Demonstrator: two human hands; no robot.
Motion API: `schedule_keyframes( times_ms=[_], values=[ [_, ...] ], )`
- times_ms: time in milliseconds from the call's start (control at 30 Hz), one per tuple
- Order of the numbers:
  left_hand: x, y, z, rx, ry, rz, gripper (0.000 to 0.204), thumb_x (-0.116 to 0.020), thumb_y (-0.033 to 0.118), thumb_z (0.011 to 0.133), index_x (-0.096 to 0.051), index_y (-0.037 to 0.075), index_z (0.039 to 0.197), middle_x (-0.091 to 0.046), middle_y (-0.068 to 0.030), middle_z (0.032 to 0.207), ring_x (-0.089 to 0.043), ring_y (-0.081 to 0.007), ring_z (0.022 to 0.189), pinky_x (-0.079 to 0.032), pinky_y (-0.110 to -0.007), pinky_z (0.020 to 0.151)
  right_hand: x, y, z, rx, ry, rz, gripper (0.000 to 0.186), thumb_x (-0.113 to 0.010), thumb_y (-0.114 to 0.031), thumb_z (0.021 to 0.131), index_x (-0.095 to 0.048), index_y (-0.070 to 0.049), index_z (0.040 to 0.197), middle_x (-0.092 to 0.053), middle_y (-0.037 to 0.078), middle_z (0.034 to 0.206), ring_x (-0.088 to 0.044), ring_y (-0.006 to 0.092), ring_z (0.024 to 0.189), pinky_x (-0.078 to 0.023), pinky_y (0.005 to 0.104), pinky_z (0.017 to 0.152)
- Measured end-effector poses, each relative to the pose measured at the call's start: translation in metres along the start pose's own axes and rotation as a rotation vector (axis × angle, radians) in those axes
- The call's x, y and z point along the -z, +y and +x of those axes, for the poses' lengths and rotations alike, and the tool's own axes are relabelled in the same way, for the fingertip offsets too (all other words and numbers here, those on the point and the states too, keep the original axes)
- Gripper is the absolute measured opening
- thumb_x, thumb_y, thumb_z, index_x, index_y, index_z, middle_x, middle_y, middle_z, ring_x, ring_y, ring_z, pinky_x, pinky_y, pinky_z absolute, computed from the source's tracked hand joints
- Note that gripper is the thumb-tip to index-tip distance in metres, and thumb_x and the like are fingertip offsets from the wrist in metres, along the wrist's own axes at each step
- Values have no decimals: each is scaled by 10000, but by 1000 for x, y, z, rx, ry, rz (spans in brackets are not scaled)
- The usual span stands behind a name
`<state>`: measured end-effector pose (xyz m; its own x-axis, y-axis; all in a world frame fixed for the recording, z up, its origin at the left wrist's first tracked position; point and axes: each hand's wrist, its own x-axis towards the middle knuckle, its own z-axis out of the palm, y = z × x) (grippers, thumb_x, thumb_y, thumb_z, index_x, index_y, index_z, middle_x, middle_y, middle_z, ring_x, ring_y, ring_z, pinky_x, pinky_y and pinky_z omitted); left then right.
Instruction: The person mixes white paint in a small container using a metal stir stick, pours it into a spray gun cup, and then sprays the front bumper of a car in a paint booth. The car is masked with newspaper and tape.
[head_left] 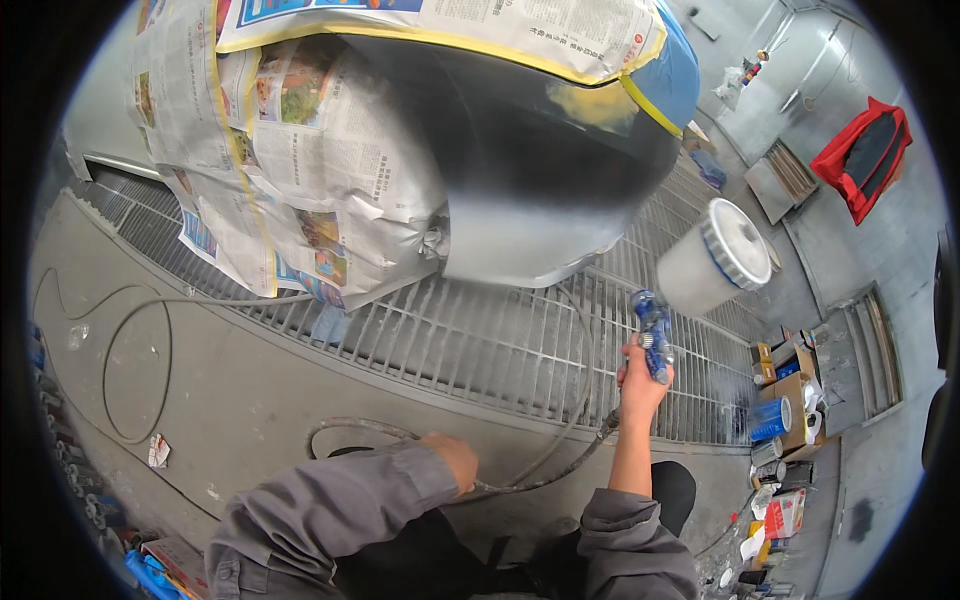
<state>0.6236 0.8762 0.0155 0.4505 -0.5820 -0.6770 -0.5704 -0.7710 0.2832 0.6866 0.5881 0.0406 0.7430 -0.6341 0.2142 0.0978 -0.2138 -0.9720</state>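
My right hand [641,383] is closed round the grip of a blue spray gun [653,338]. A whitish plastic cup with a ribbed lid [712,256] stands just above the gun and appears joined to it. From the gun's lower end a hose [545,487] runs left. My left hand [455,463] is closed on this hose, its fingers partly hidden by the sleeve. Beyond the hands is a car body corner [545,160], black above and fading to silver below, with a yellowish patch near its top. Newspaper masking sheets [330,170] with yellow tape cover the parts around it.
Metal floor grating [430,325] runs under the car. The hose loops [168,370] over the grey floor at left. Cans and boxes [785,400] line the right side, near a wall vent [875,350]. A red and dark cloth item [866,160] is at upper right.
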Motion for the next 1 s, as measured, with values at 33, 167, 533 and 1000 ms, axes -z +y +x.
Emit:
schedule_keyframes(
  times_ms=[33,167,533,1000],
  values=[
    [0,-2,0,1,-27,-14,504,-713,489,997,-746,72,1276,-753,-222,1191,-691,-409,1226,-571,-519,972,-10,-2,-6,2,-42,-24,135,-762,-137,969,-741,-12,925,-697,30,752,-548,86,496,-413,272,448],
    [-8,-11,1,20,-77,-51,461,-709,491,998,-790,84,1200,-767,-176,1209,-718,-393,1188,-583,-520,966,-62,-18,-35,108,-295,-46,167,-799,-163,947,-754,-11,1001,-669,5,721,-548,63,521,-414,251,485],
    [-27,-24,-7,116,5,-95,458,-663,483,1027,-746,114,1285,-739,-146,1285,-698,-402,1224,-571,-549,984,-135,-77,-54,-24,-661,79,194,-812,-189,940,-745,-17,1001,-693,3,781,-537,64,530,-421,248,500],
    [-4,-10,23,-50,101,-65,349,-697,350,1010,-780,137,1273,-749,-150,1287,-697,-399,1240,-568,-564,963,27,-56,51,-7,20,20,186,-764,-174,984,-704,-1,952,-703,65,794,-529,98,460,-390,266,405]
  ],
)
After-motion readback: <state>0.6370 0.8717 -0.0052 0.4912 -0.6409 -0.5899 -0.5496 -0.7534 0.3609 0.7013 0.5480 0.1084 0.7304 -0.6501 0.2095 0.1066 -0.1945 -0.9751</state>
